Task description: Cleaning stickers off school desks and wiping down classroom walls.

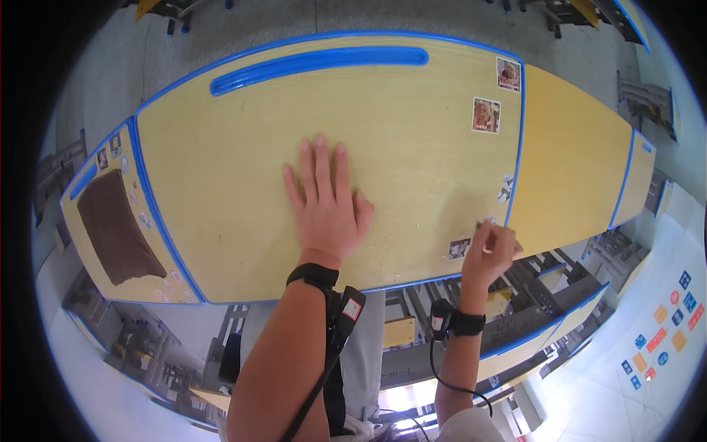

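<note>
My left hand [328, 210] lies palm down on the pale yellow wooden desktop [248, 166], its fingers spread and holding nothing. Over the desk's right part, near the blue edging, my right hand [493, 251] is closed in a pinch. A small dark piece [479, 225] shows at its fingertips, too small to identify. Just left of that hand is a small picture sticker [459, 249] on the desktop. A pale sticker [490, 220], partly covered by the fingers, sits beyond them, and a black-and-white sticker [505, 188] is farther up the same edge.
Two square photo stickers [486, 115] mark the upper right. A blue pen groove [320, 63] runs along the far edge. Dark brown cloth or sheet [119, 226] covers part of the left desk. Another yellow desktop [574, 160] adjoins on the right. A cable [450, 387] hangs from my right wrist device.
</note>
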{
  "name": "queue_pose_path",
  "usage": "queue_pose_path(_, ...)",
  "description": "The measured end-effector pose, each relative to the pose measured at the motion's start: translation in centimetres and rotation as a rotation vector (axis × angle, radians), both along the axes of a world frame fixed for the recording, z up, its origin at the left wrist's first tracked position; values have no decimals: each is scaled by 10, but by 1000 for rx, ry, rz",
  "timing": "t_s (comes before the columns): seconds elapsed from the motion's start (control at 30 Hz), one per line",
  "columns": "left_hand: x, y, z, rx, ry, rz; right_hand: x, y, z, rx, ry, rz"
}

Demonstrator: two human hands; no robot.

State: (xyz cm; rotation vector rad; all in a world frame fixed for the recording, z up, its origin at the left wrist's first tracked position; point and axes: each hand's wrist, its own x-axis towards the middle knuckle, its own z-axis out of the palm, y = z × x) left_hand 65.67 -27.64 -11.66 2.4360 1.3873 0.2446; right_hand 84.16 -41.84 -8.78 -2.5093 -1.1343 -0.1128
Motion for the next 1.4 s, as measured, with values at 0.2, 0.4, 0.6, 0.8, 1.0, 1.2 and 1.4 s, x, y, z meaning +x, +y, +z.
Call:
queue_pose_path(0.2,-3,-1,0,24,56,0,-3,-5,6,11,1,125)
queue_pose_path(0.4,-1,4,-1,16,38,10,2,-3,-10,-160,-32,311)
queue_pose_path(0.6,1,2,-3,17,29,6,-3,-3,-15,-204,-78,290)
queue_pose_path(0.8,-1,0,-2,4,20,-7,-6,-15,-8,-39,-14,134)
queue_pose_path(1.0,1,0,-1,16,2,3,-3,-16,-10,-164,93,178)
queue_pose_path(1.2,1,1,-2,28,1,6,8,-23,-3,212,76,-219)
queue_pose_path(1.4,2,1,-2,18,15,-4,-39,-38,-16,-68,309,356)
